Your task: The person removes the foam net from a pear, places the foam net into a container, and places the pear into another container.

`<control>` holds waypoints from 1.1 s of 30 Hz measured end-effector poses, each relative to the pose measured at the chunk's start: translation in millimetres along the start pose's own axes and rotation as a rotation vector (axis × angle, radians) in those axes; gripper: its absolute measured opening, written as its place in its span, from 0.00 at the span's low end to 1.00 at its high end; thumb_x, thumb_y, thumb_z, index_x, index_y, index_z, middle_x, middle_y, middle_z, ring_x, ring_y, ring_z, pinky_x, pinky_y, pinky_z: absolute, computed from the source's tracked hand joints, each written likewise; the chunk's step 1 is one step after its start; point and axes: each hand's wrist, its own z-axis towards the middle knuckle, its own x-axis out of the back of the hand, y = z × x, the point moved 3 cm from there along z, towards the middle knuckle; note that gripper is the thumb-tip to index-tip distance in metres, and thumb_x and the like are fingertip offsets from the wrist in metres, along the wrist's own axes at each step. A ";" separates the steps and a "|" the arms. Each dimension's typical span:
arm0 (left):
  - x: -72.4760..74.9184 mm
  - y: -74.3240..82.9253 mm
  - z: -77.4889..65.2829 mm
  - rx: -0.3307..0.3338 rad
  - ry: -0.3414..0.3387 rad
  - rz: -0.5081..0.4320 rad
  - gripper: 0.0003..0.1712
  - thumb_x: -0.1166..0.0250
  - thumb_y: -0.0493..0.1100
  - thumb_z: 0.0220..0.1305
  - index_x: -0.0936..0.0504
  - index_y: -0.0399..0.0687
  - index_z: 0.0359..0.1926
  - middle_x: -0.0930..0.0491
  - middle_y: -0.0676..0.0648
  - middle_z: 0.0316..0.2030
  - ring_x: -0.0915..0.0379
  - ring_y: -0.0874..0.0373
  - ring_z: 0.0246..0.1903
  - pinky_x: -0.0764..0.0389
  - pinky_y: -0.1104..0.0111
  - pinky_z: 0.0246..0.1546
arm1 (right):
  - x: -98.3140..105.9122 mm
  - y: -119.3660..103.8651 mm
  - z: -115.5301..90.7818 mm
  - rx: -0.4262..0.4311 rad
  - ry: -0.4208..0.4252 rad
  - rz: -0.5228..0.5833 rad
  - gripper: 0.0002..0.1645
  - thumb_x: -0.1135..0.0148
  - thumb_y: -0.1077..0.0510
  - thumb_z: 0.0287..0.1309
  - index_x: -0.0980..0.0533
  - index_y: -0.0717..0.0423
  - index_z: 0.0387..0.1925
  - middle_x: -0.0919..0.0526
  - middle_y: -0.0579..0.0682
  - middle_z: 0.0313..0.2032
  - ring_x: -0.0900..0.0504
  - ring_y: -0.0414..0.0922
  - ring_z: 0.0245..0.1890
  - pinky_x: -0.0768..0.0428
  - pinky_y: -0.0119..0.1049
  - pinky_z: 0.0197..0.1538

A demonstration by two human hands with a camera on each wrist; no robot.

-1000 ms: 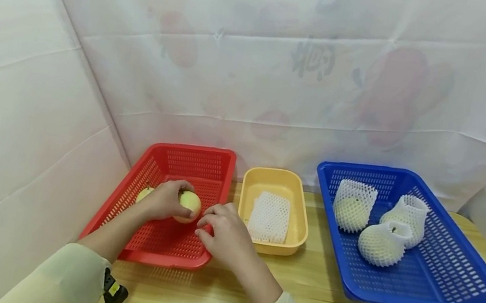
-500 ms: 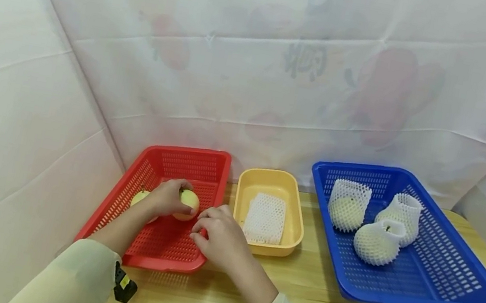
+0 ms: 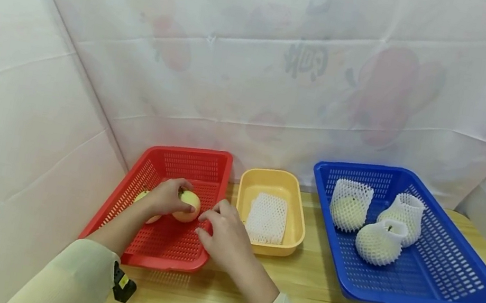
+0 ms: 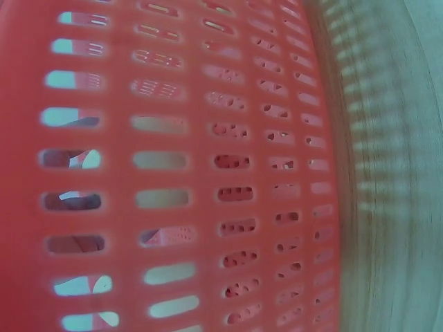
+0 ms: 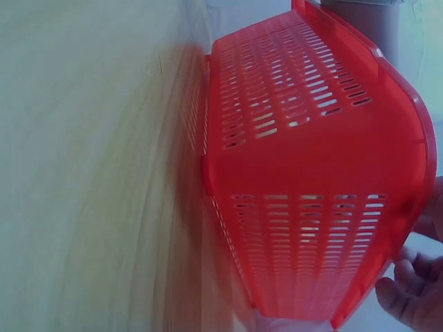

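- The left hand (image 3: pixel 172 200) is clamping fingers and thumb round a pale yellow fruit (image 3: pixel 190 208), which is sitting inside the red basket (image 3: pixel 158 264), toward three o'clock.
- The right hand (image 3: pixel 228 237) is hanging at the basket's four o'clock edge, fingers loosely bent, thumb apart from them.
- The head view alone is showing a second fruit (image 3: pixel 142 195), half hidden by the left wrist, at nine o'clock from the first.
- At three o'clock from the basket, a yellow tray (image 3: pixel 272 179) is holding white foam netting (image 3: pixel 267 219); beyond, a blue basket (image 3: pixel 426 296) is holding three netted fruits (image 3: pixel 379 245).
- The left wrist view is showing slotted red wall and wooden table (image 4: pixel 387 207).
- The right wrist view is revealing the red basket's outer side, fingertips (image 5: pixel 392 294) lying just beside its rim.
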 end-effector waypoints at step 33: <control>0.7 2.5 -2.5 0.018 -0.012 0.035 0.29 0.24 0.44 0.53 0.22 0.42 0.55 0.20 0.44 0.44 0.26 0.52 0.40 0.20 0.63 0.41 | 7.8 8.5 -2.3 -0.083 -0.116 0.049 0.18 0.35 0.45 0.61 0.16 0.50 0.48 0.19 0.45 0.32 0.28 0.38 0.27 0.28 0.30 0.28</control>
